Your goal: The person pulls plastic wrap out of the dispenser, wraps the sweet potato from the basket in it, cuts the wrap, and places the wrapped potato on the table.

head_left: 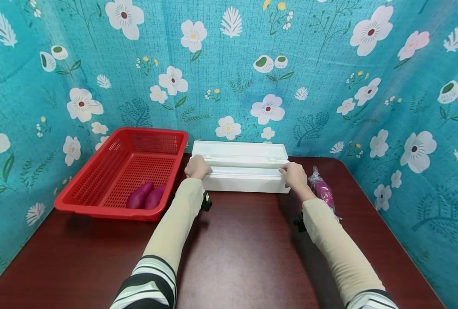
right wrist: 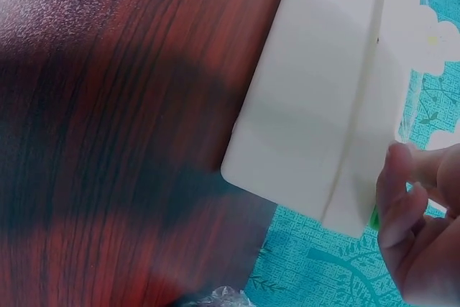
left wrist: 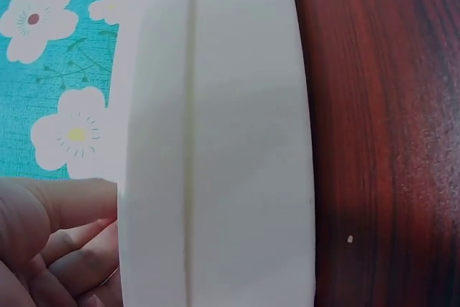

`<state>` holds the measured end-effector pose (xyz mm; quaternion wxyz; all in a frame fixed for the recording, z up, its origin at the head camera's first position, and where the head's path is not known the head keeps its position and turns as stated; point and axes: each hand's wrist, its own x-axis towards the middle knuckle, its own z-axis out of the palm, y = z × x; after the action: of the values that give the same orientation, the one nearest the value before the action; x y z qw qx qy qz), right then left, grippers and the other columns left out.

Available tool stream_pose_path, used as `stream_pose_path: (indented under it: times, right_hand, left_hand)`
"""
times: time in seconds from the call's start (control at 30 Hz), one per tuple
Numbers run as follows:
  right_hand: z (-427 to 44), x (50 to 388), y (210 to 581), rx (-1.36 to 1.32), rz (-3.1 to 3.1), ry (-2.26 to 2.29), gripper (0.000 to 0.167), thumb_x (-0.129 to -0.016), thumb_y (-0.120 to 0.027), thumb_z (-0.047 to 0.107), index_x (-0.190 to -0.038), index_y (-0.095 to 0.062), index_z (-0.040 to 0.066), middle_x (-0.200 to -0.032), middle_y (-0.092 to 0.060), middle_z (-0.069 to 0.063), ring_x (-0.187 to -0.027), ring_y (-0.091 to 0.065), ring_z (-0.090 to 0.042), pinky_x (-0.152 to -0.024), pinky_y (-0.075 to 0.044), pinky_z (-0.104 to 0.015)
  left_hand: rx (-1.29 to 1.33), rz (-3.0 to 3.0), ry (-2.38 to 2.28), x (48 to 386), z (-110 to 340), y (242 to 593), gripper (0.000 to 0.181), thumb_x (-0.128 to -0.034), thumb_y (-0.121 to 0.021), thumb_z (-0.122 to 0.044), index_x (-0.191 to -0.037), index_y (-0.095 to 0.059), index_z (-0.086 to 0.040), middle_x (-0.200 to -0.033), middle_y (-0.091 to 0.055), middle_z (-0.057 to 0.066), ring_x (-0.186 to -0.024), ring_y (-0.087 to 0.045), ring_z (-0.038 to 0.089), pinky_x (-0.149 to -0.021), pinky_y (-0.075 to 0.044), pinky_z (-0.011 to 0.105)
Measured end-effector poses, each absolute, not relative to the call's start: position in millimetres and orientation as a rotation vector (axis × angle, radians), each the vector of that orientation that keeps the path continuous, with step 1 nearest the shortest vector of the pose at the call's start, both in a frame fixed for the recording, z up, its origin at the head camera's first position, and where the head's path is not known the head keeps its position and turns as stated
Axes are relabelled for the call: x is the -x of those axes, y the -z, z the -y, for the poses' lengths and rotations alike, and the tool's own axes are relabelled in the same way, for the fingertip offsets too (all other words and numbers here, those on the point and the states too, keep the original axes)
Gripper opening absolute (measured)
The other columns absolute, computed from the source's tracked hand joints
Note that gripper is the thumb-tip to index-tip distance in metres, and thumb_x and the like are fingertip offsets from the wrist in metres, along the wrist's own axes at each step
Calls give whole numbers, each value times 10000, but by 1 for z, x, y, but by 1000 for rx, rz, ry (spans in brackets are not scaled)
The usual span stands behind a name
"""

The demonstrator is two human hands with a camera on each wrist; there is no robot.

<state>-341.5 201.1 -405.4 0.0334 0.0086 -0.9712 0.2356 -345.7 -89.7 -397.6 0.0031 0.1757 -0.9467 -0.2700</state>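
A long white cling film box [head_left: 248,183] lies at the back of the table with its lid [head_left: 239,150] tipped up behind. My left hand [head_left: 198,167] is at its left end, fingers curled behind the front wall. The box wall [left wrist: 244,141] hides those fingertips in the left wrist view. At the right end my right hand [head_left: 293,175] pinches with thumb and finger just above the opening. Clear cling film [right wrist: 407,116] shows along the box edge by that pinch in the right wrist view, beside a small green part [right wrist: 374,217].
A red plastic basket [head_left: 113,210] stands on the left, with two purple sweet potatoes [head_left: 139,195] inside. To the right, beyond my right wrist, lies a film-wrapped purple sweet potato [head_left: 321,189]. A flowered blue curtain [head_left: 229,77] hangs close behind the box.
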Motion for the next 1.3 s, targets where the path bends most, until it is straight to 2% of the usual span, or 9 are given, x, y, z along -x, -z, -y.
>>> stream_pose_path:
  times: [0.2,0.37,0.43,0.53,0.67,0.8,0.9,1.07,1.3]
  right_hand:
    - [-202,341,404,-16,2951,-761,257,-912,-514,160,-1047,-635,-21,-893,-629,-190,-471,-575,-177,-488,-451,-312]
    - [-202,339,401,-8,2889,-748,236,-905,-524,151,-1019,-642,-19,-923,-625,-190,-624,-585,-233,-511,-448,-324]
    - [-202,338,399,5,2888,-771,227,-911,-512,152,-1011,-633,-12,-878,-625,-189,-602,-584,-225,-492,-438,-315]
    - [-202,337,399,0,2889,-885,229,-927,-479,141,-1015,-600,-33,-781,-620,-184,-462,-578,-206,-430,-438,-290]
    - [-202,339,400,-58,2826,-1025,218,-924,-469,103,-960,-594,-73,-777,-617,-188,-416,-556,-174,-395,-440,-266]
    - [-203,342,402,-57,2732,-1162,219,-912,-483,74,-904,-619,-97,-822,-626,-224,-488,-592,-185,-444,-476,-258]
    - [-204,344,404,-6,2663,-1257,220,-903,-505,77,-906,-643,-95,-839,-639,-232,-614,-638,-227,-533,-507,-271]
    - [-204,347,405,76,2605,-1327,225,-896,-531,106,-923,-661,-76,-879,-644,-217,-796,-635,-272,-680,-509,-312]
    - [-203,345,396,181,2492,-1615,225,-852,-593,74,-995,-631,-95,-944,-627,-227,-765,-645,-172,-726,-495,-315]
  left_hand:
    - [-593,2893,967,344,95,393,174,-739,-681,-177,-801,-610,-31,-782,-599,110,-652,-530,221,-547,-461,355]
    - [-536,2773,1171,343,101,387,95,-738,-677,-111,-811,-667,-51,-777,-625,92,-714,-559,241,-570,-472,356]
    - [-481,2723,1250,342,102,386,150,-741,-673,-81,-889,-684,-63,-839,-634,95,-786,-550,249,-601,-475,354]
    - [-407,2657,1318,340,103,386,276,-738,-676,-51,-1014,-665,-61,-975,-613,118,-919,-512,274,-692,-467,361]
    - [-381,2565,1369,338,103,386,313,-733,-669,-24,-1044,-650,-47,-1046,-595,140,-996,-483,291,-759,-444,374]
    - [-394,2490,1436,336,104,385,295,-737,-669,-22,-1031,-650,-34,-1031,-594,140,-978,-480,276,-737,-442,370]
    - [-402,2450,1472,335,103,386,278,-752,-669,-35,-1029,-649,-25,-1018,-598,143,-955,-487,265,-725,-439,358]
    - [-409,2349,1541,336,102,385,254,-765,-673,-45,-1016,-651,-17,-903,-630,149,-820,-542,248,-661,-448,330]
    - [-456,2297,1644,332,106,376,210,-769,-683,-67,-977,-672,-39,-832,-642,134,-725,-580,229,-618,-461,314]
